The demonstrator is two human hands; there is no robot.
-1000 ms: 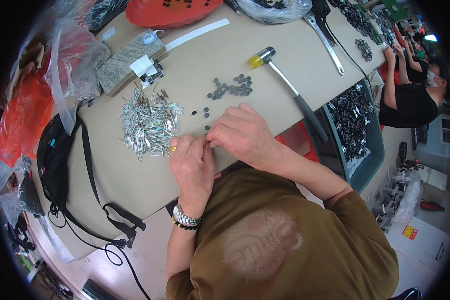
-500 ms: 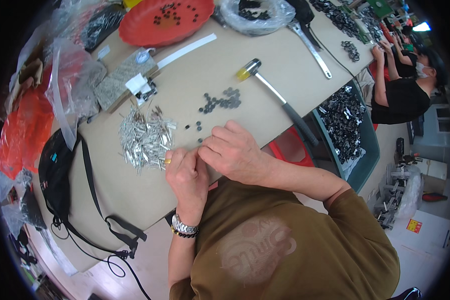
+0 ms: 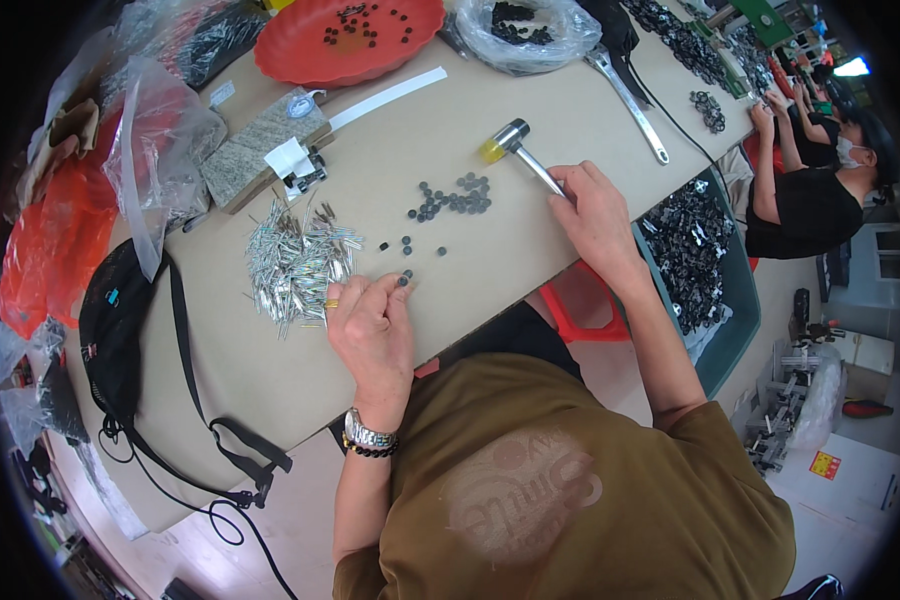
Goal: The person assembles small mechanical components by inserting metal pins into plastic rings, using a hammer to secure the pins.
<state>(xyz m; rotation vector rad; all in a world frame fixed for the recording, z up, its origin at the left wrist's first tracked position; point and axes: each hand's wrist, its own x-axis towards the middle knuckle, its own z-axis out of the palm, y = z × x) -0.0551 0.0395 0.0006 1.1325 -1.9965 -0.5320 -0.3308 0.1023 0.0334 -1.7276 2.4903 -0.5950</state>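
Observation:
My left hand (image 3: 368, 325) is pinched at the table's near edge, with a small dark round cap (image 3: 405, 278) at its fingertips. Whether a pin is fitted into that cap is hidden by the fingers. My right hand (image 3: 598, 218) is closed round the handle of a mallet (image 3: 538, 168), whose yellow-faced head rests on the table or just over it. Beside my left hand lies a heap of thin silvery metal pins (image 3: 295, 260). Beyond the hands is a loose group of dark round caps (image 3: 460, 198), a few of them apart from the rest.
A grey block (image 3: 255, 155) stands at the left, a red dish (image 3: 345, 40) farther back. A wrench (image 3: 630, 105) lies at the far right. A black bag (image 3: 125, 345) with straps is on the left. A bin of black parts (image 3: 745, 310) stands at the right, near a co-worker (image 3: 805, 210).
My right hand has left my left hand and moved right and away onto the mallet's handle. My left hand stays by the pins, and the cap at its fingertips is now visible.

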